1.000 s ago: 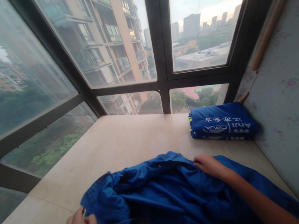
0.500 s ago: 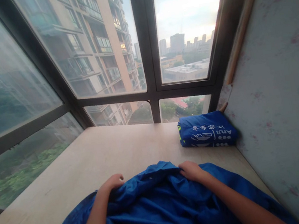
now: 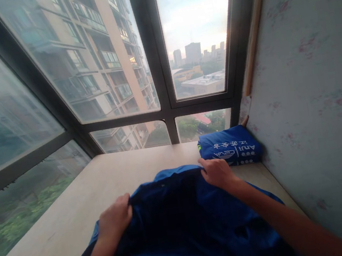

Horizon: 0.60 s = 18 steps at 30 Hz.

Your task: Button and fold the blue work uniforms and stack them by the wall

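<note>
While arms reach forward, both hands, left and right, pinch blue garment edge.

Soft, overcast daylight enters through the large dark-framed glass window, brightest in the pale sky pane. The loose dark blue fabric garment sits backlit and murky, its folds hard to read. The picture is dim near the bottom, bowed at the edges, and darkened in the corners.
</note>
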### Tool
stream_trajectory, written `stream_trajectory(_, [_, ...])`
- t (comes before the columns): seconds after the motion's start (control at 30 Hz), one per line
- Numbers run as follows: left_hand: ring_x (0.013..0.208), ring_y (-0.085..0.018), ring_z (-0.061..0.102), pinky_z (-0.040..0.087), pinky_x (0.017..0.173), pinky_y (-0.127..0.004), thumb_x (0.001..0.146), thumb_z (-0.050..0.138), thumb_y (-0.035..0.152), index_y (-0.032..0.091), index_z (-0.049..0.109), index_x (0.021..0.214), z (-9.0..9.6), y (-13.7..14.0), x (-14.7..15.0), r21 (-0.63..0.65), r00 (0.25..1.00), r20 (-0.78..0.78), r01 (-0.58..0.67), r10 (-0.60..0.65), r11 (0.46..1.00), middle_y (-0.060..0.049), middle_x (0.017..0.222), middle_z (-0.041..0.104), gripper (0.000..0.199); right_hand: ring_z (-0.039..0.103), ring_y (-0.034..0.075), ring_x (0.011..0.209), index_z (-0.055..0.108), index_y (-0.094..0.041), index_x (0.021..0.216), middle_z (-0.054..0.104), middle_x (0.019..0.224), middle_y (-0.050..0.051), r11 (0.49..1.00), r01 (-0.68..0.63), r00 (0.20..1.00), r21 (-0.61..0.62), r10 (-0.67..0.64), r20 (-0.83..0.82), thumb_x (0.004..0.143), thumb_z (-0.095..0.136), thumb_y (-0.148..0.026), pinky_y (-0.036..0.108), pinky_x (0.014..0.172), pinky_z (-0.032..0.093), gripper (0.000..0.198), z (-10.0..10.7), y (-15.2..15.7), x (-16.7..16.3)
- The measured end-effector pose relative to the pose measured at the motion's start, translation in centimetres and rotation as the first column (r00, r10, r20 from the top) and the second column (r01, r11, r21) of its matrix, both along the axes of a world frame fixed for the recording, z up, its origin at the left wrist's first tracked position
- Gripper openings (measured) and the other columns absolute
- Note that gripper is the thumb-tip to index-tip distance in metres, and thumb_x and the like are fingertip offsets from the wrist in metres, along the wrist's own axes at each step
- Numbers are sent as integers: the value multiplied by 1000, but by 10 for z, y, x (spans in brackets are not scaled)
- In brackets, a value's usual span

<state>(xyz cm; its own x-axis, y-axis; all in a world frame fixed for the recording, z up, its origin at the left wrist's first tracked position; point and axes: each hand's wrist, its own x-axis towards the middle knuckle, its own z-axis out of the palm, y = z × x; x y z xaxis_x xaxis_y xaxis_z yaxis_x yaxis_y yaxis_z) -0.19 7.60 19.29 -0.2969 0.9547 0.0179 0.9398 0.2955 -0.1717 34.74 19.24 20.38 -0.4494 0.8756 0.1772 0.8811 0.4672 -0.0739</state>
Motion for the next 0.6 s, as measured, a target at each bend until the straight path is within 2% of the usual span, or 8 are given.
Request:
stream_trajectory(0.13, [86, -33, 68, 49, 74, -43, 93, 34, 38, 26, 57, 130, 97, -8, 14, 215, 977, -187, -60, 101, 975, -13, 101, 71, 45, 69, 27, 80, 59, -19, 124, 73, 86, 12, 995, -25, 999, 92, 21, 45, 92, 44, -27, 33, 72, 46, 37, 62, 5, 7])
stream_trajectory(0.2, [85, -34, 68, 51, 75, -47, 92, 36, 40, 27, 52, 138, 145, -9, 18, 296, 969, -212, -62, 128, 953, -13, 95, 72, 50, 69, 27, 84, 58, -21, 130, 74, 92, 11, 985, -73, 997, 154, 78, -30, 90, 46, -26, 35, 76, 48, 42, 96, 11, 10])
stream_trajectory(0.27, [89, -34, 68, 51, 78, -50, 90, 41, 41, 29, 52, 138, 187, -7, 18, 422, 979, -160, -47, 126, 905, -11, 98, 72, 51, 68, 24, 93, 60, -26, 129, 74, 104, 6, 963, -144, 965, 229, 187, -182, 88, 48, -25, 34, 82, 48, 43, 132, 18, 13])
stream_trajectory(0.37, [90, -25, 67, 53, 84, -46, 84, 52, 38, 24, 64, 126, 240, -2, 16, 644, 992, 128, -73, -13, 762, -6, 97, 73, 46, 66, 21, 101, 68, -28, 118, 72, 111, -1, 911, -134, 875, 390, 294, -385, 87, 47, -22, 32, 89, 47, 38, 183, 27, 14])
stream_trajectory(0.47, [76, -16, 64, 53, 83, -47, 77, 63, 45, 9, 65, 122, 285, 0, 26, 769, 895, 382, -170, -230, 616, -5, 86, 71, 58, 65, 26, 102, 70, -23, 112, 73, 105, 5, 846, 34, 864, 531, 242, -441, 88, 48, -21, 39, 90, 47, 33, 226, 25, 13])
stream_trajectory(0.5, [72, -14, 63, 53, 82, -48, 74, 67, 48, 5, 63, 123, 300, -2, 32, 781, 861, 416, -174, -292, 600, -5, 83, 70, 65, 64, 28, 103, 70, -20, 112, 73, 104, 8, 822, 78, 874, 565, 216, -435, 88, 48, -21, 41, 89, 47, 32, 238, 22, 13])
stream_trajectory(0.53, [70, -13, 63, 53, 81, -49, 71, 70, 49, 3, 61, 125, 315, -4, 39, 779, 835, 432, -154, -342, 608, -5, 81, 70, 71, 64, 30, 103, 69, -17, 112, 72, 103, 10, 797, 108, 887, 595, 193, -419, 89, 49, -20, 42, 88, 46, 31, 249, 18, 13])
stream_trajectory(0.6, [71, -12, 65, 51, 78, -49, 71, 70, 49, 1, 57, 128, 342, -13, 52, 757, 840, 390, -59, -377, 651, -3, 80, 69, 75, 63, 31, 104, 68, -12, 112, 71, 103, 14, 748, 127, 914, 651, 167, -370, 92, 46, -20, 42, 86, 46, 31, 266, 6, 15])
